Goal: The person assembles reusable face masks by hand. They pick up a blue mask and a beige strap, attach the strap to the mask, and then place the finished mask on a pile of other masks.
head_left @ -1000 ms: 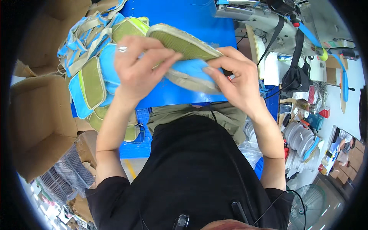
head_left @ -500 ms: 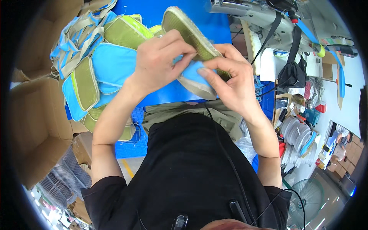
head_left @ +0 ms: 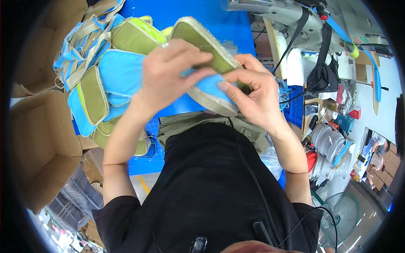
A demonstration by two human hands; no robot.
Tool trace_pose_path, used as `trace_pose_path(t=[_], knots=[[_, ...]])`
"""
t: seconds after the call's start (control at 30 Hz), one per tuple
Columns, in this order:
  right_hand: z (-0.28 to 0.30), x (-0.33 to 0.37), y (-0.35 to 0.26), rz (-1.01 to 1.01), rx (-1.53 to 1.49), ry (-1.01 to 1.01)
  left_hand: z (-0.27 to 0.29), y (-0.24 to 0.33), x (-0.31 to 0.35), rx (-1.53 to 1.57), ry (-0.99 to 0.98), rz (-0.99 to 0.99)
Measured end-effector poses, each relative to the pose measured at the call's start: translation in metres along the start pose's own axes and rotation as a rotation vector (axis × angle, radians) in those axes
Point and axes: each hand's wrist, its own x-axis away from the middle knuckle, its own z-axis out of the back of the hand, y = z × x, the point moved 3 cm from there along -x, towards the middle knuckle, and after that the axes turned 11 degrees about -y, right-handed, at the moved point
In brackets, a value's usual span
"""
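Over the near edge of the table I hold a folded padded fabric piece, olive mesh on one part and blue on the other, with a pale beige border. My right hand grips its right end, thumb pressed on the blue part and fingers behind the mesh part. Close above the left side of the piece is my left hand, its fingers blurred by motion. Whether it touches the fabric is hard to see. Similar blue and olive pieces lie in a heap to the left.
A blue tabletop spreads beyond my hands. Blue and beige straps pile at the far left, next to open cardboard boxes. A grey machine stands at the far right, with a black pouch hanging near it.
My left hand has shifted slightly left and down, its thumb and forefinger now farther apart. The fabric piece sits a little lower, still in my right hand.
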Motion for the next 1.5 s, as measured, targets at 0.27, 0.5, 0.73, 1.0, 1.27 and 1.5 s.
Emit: trace_pose_path(t=[0.27, 0.5, 0.73, 1.0, 1.27, 1.5], knots=[[-0.004, 0.001, 0.005, 0.026, 0.009, 0.007, -0.022, 0.013, 0.012, -0.150, 0.007, -0.105], [0.004, 0.006, -0.004, 0.064, 0.045, -0.064, 0.019, -0.002, -0.031, 0.054, 0.109, -0.007], [0.012, 0.008, -0.008, 0.157, 0.305, -0.056, 0.004, 0.001, -0.023, 0.452, -0.294, 0.236], [0.012, 0.007, -0.004, 0.149, 0.322, 0.069, -0.002, 0.002, 0.009, 0.118, 0.131, 0.111], [0.010, 0.005, -0.008, 0.161, 0.359, 0.120, -0.006, -0.010, -0.004, 0.386, -0.123, 0.307], [0.006, 0.009, -0.014, 0.152, 0.414, 0.150, -0.019, -0.032, -0.020, 0.679, -0.567, 0.396]])
